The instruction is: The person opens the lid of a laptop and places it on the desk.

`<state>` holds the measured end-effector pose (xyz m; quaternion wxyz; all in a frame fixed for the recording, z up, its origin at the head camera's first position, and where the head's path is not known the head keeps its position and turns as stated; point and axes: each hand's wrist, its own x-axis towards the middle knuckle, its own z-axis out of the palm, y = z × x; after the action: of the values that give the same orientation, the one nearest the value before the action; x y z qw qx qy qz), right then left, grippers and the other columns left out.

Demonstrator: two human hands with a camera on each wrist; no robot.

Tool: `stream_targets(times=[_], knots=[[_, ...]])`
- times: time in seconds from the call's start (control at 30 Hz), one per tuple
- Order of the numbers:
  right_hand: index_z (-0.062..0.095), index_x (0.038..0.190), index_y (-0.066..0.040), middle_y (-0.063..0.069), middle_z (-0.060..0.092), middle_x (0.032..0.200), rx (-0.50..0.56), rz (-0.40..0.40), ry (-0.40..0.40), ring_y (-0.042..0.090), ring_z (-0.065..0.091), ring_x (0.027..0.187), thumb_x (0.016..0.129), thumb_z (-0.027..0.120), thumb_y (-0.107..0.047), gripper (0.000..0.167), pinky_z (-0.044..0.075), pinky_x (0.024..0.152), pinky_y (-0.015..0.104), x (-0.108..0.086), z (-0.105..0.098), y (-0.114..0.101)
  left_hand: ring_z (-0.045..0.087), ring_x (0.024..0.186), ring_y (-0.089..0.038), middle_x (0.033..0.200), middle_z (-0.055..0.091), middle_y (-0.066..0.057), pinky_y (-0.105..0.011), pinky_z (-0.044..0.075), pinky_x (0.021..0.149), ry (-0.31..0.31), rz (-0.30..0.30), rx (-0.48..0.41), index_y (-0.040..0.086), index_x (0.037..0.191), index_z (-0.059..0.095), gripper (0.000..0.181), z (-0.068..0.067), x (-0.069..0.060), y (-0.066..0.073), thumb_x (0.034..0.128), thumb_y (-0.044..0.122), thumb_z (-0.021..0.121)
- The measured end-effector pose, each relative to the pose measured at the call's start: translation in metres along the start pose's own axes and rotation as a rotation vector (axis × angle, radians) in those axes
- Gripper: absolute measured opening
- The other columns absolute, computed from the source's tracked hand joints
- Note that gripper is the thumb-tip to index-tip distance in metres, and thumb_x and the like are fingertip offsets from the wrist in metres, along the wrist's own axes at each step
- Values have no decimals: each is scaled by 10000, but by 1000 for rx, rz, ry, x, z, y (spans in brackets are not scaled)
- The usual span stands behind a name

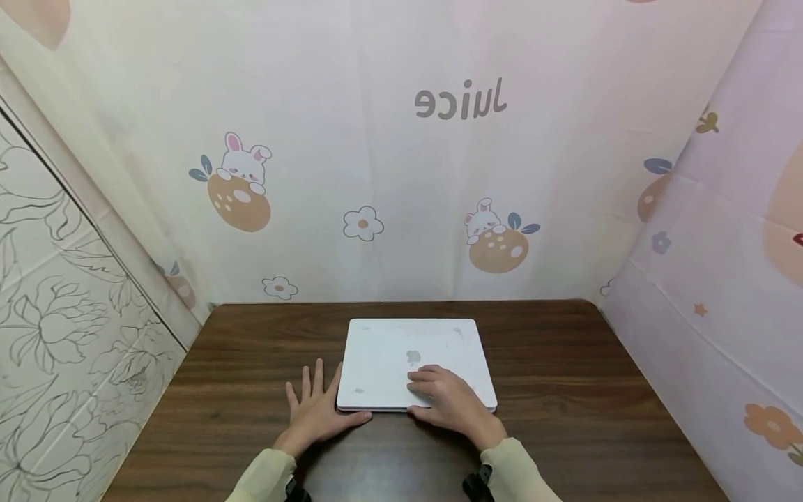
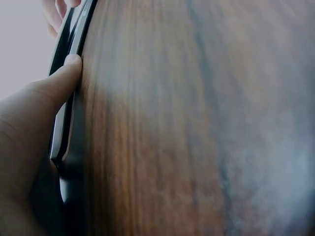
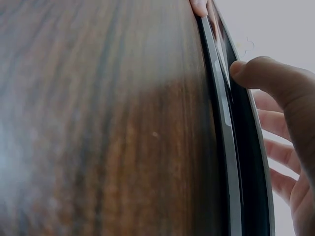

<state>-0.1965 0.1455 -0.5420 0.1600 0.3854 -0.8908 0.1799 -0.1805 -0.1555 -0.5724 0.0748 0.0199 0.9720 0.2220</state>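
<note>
A silver laptop with an apple logo on its lid lies on the brown wooden table. In the right wrist view its lid stands slightly raised from the base, with a dark strip between them. My right hand pinches the lid's front edge, thumb at the inner side and fingers over the top. At the front left corner, my left hand rests with fingers spread straight on the table. Its thumb touches the base's front edge. The keyboard is hidden.
Wood table top extends on both sides of the laptop. A printed cloth hangs behind the table's far edge, with more cloth on the right. A flower-patterned panel stands on the left.
</note>
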Motion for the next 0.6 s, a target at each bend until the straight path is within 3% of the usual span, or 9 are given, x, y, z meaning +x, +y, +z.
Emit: stream_targets(times=[0.6], knots=[[823, 1070, -156, -2, 754, 1228, 41, -32, 23, 188, 684, 1146, 827, 864, -359, 320, 577, 952, 384, 4, -4, 4, -91, 1577, -476, 1731, -30, -193, -774, -141, 1139, -17, -17, 26, 285, 1666, 173, 1225, -3, -2, 3, 711, 953, 549]])
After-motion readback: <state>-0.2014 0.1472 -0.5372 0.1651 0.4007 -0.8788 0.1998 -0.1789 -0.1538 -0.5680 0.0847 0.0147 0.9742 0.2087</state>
